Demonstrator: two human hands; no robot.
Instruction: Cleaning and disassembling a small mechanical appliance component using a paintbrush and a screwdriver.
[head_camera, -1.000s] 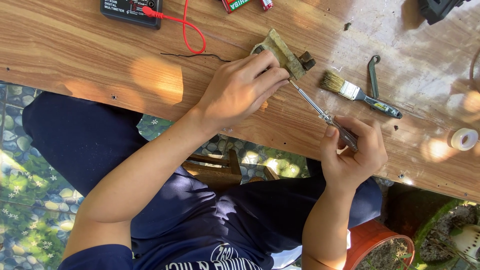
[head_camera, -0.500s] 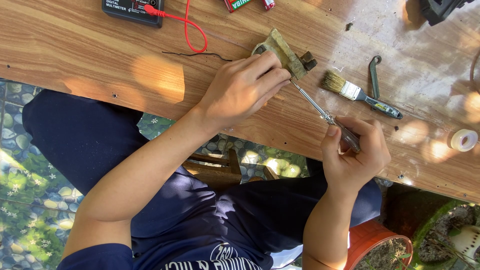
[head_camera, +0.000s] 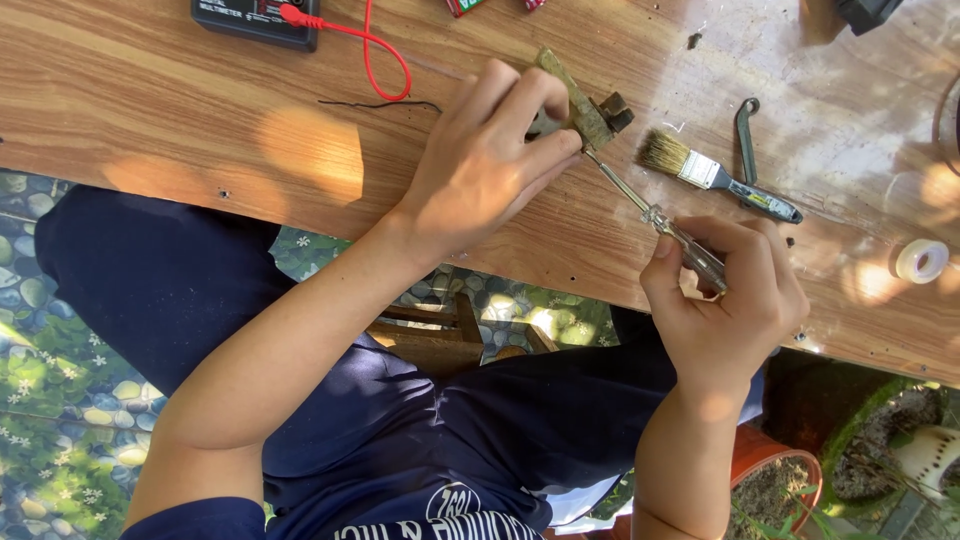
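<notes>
In the head view, the left hand (head_camera: 480, 165) has its grip closed on a small greenish board (head_camera: 578, 100) standing on edge on the wooden counter (head_camera: 150, 110); the right hand (head_camera: 730, 300) is clenched around a screwdriver (head_camera: 650, 215), its tip touching the board; a brush (head_camera: 715, 175) lies just beside, tape (head_camera: 920, 260) farther right, a meter (head_camera: 255, 15) with red lead (head_camera: 385, 50) at the top.

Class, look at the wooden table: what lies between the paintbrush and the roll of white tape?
In the head view, only bare tabletop separates the paintbrush from the roll of white tape.
</notes>
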